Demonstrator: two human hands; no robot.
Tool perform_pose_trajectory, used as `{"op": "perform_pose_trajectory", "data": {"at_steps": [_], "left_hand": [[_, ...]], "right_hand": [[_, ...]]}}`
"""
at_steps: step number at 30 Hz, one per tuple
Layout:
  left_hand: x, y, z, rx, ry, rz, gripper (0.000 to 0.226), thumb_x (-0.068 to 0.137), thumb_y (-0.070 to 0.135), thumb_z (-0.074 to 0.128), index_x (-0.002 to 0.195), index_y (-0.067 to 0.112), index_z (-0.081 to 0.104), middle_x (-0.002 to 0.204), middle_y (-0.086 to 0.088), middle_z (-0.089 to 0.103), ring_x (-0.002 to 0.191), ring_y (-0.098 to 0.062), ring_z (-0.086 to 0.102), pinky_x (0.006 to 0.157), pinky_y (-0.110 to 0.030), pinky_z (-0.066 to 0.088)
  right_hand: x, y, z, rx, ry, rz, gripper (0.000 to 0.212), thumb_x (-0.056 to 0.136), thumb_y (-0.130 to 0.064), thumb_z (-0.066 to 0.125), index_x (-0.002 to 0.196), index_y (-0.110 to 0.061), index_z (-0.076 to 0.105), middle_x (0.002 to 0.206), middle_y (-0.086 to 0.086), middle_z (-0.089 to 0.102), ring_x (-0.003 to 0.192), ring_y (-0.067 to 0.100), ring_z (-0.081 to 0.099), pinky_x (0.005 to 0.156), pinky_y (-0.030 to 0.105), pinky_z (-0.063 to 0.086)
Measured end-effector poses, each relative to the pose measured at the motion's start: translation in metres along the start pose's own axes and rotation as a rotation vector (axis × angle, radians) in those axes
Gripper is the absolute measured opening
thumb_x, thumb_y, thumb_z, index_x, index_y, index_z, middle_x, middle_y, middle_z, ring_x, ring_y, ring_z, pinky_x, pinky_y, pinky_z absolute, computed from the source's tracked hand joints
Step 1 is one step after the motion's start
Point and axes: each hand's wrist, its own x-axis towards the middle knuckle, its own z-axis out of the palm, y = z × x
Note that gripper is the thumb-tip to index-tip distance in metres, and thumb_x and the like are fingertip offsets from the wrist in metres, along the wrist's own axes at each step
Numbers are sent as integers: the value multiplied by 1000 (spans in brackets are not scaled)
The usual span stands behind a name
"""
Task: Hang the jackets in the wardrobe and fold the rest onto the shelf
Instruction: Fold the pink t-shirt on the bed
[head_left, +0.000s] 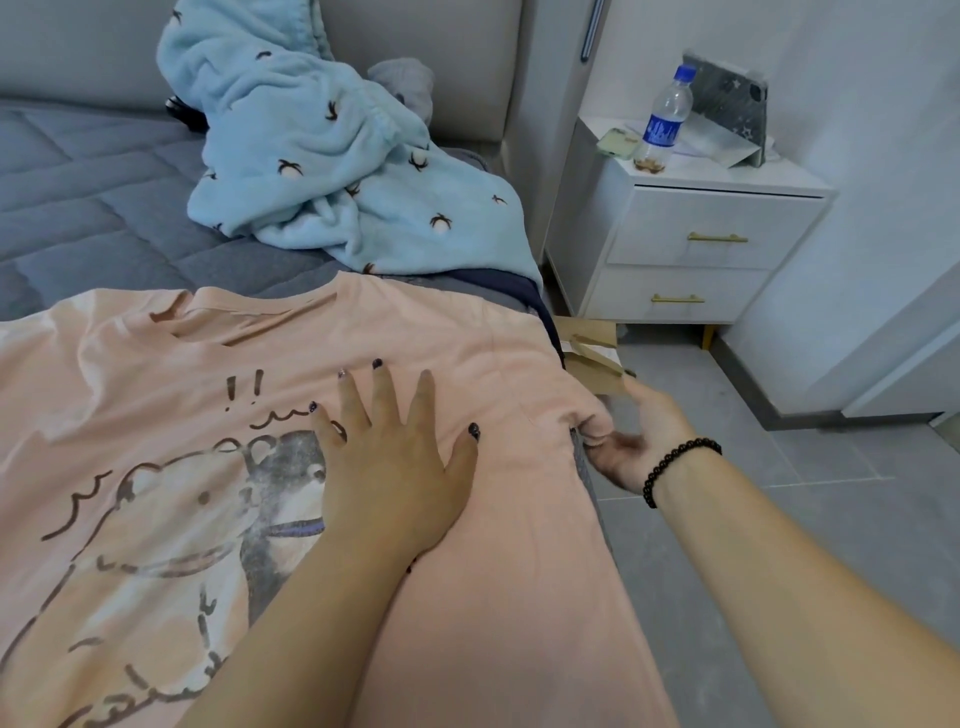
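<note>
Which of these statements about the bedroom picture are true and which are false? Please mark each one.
1. The left hand lies flat with spread fingers on the pink T-shirt. True.
2. The right hand is empty and hangs beside the bed. False: it pinches the T-shirt's sleeve at the bed's edge.
3. A light blue fleece garment lies crumpled beyond the T-shirt. True.
4. The water bottle lies on the floor. False: it stands upright on the white nightstand.
5. The beaded bracelet is on the left wrist. False: it is on the right wrist.
</note>
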Motion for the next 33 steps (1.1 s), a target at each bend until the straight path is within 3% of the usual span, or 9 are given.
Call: {"op": "perform_pose_trajectory", "data": {"at_steps": [4, 7, 11, 14, 20, 23, 28, 30, 33], "left_hand": [[-7, 13, -9, -73, 18, 143, 93, 77, 85, 16, 149, 38, -19, 158, -5, -27, 143, -34, -28, 113, -65, -10], [-18, 29, -8, -47, -39, 339, 89, 79, 83, 17, 149, 41, -18, 157, 1, -29, 142, -25, -33, 113, -63, -12], [-20, 32, 7, 58, -90, 308, 93, 78, 83, 7, 150, 32, -20, 157, -2, -30, 141, -26, -34, 115, -58, -13], [-20, 32, 6, 70, -110, 304, 79, 78, 76, -7, 149, 41, -17, 158, -4, -26, 142, -31, -31, 114, -60, -13], [-18, 34, 4, 56, -95, 401, 73, 79, 55, -14, 148, 50, 8, 163, -1, -5, 148, -34, -14, 111, -67, -6], [-16, 31, -2, -44, -85, 481, 64, 86, 55, -5, 146, 52, 18, 163, 7, 6, 150, -25, -6, 114, -63, -5], [-21, 33, -12, -662, -43, 320, 56, 95, 56, 27, 149, 41, 26, 157, 16, 24, 145, -1, 17, 121, -33, 5], [-11, 31, -17, -1145, -3, 31, 43, 96, 42, 48, 139, 34, 49, 142, 20, 46, 127, 6, 42, 114, -21, 25], [10, 22, -27, -1680, 25, -384, 28, 85, 33, 55, 110, 23, 64, 123, 2, 66, 111, -10, 62, 104, -29, 44]], "right_hand": [[-32, 3, 10, -202, -202, 27, 2, 90, -2, 59, 90, -1, 58, 67, 10, 66, 40, 11, 58, 35, 16, 45], [-37, -13, 14, -201, -172, -106, 12, 89, 6, 54, 93, -5, 57, 78, 9, 66, 45, 11, 62, 34, 15, 42], [-23, -1, 9, -412, -45, 71, 15, 82, -23, 68, 88, -16, 57, 70, 3, 63, 54, 15, 55, 53, 25, 48], [-21, 14, 5, -447, -122, 252, 32, 73, -42, 74, 83, -14, 62, 62, 4, 60, 60, 21, 59, 72, 33, 54], [-28, 17, 20, -135, -138, -24, 6, 90, -8, 58, 93, -4, 62, 84, 12, 65, 73, 23, 62, 71, 34, 55], [-31, 16, 27, -43, -123, -101, 16, 93, 4, 46, 85, -1, 59, 83, 13, 63, 73, 21, 61, 70, 31, 54], [-26, 17, 24, 50, 7, -164, 36, 83, 16, 44, 114, 3, 58, 103, 19, 65, 81, 29, 65, 53, 33, 56], [-28, 16, 29, -63, 37, -380, 43, 79, 17, 46, 110, -9, 61, 102, 12, 65, 84, 27, 64, 56, 31, 55], [-54, 20, 50, -587, 21, -920, 37, 79, 8, 49, 94, -23, 62, 90, -12, 61, 80, 7, 58, 66, 22, 48]]}}
